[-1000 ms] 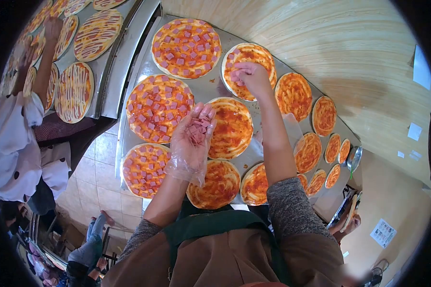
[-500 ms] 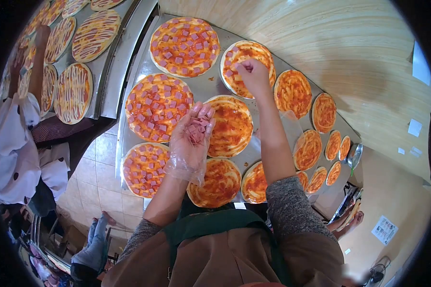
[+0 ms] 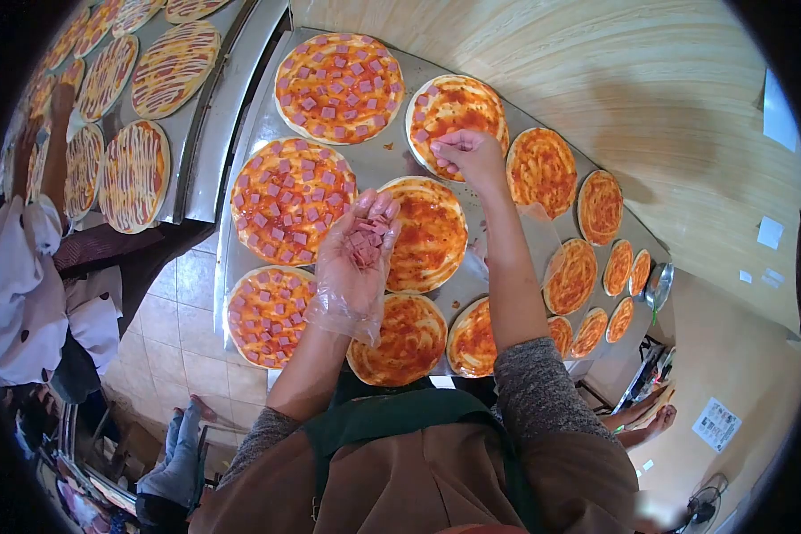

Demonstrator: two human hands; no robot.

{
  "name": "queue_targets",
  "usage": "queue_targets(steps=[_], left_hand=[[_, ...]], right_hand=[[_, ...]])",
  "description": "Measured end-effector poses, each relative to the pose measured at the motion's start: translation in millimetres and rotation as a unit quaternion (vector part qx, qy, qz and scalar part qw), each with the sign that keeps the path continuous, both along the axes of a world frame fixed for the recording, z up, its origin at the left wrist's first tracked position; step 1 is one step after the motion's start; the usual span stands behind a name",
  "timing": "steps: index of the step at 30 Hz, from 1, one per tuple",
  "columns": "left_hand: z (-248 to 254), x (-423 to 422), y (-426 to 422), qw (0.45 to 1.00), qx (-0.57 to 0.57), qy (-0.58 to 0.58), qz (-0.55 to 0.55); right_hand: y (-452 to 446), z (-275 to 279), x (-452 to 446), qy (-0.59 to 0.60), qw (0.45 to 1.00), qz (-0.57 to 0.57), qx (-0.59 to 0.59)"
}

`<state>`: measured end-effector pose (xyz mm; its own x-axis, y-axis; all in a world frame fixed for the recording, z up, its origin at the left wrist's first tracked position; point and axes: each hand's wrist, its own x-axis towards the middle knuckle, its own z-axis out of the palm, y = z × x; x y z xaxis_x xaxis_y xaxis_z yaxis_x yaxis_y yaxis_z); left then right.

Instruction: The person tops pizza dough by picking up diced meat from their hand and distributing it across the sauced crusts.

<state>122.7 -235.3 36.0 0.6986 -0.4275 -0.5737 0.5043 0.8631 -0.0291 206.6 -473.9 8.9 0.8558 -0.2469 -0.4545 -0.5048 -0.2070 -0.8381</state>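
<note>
Diced ham [image 3: 365, 242] sits in my upturned left hand [image 3: 342, 271], presumably for quick reach, my right hand [image 3: 472, 158] pinched together over the sparsely topped pizza [image 3: 457, 105]!

I log the table [image 3: 374, 165] as smooth metal, glove [image 3: 343, 311] as clear, crinkled plastic, sauced pizza [image 3: 467, 111] glossy, sleeve [image 3: 547, 387] matt cloth, wall [image 3: 578, 62] wood-grained.

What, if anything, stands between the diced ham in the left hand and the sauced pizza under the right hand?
Nothing visible does: the diced ham lies uncovered in the left hand. Toward the sauced pizza are only the left fingertips, a flat neighbouring pizza and bare metal surface. The right hand is over the sauced pizza.
</note>
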Motion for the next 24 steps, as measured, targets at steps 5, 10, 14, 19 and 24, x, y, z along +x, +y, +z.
queue_targets(steps=[5, 10, 14, 19, 24], left_hand=[[2.8, 1.1, -2.1, 1.0, 0.016, -0.001, -0.002], [-2.8, 0.7, -4.2, 1.0, 0.015, -0.008, -0.002], [-1.0, -0.3, -4.5, 1.0, 0.011, -0.005, -0.001], [4.4, 1.9, -7.9, 0.999, 0.034, 0.01, -0.001], [4.2, 0.4, -13.7, 1.0, 0.024, -0.008, -0.007]], right_hand=[[4.5, -16.9, -2.6, -0.028, 0.987, 0.05, -0.153], [20.9, -0.9, 0.3, -0.006, 0.932, 0.088, -0.351], [10.3, 0.4, -9.1, -0.057, 0.955, 0.048, -0.286], [-19.2, -13.5, -28.0, -0.053, 0.998, -0.033, 0.01], [-7.2, -7.0, -29.0, -0.053, 0.981, -0.004, -0.187]])
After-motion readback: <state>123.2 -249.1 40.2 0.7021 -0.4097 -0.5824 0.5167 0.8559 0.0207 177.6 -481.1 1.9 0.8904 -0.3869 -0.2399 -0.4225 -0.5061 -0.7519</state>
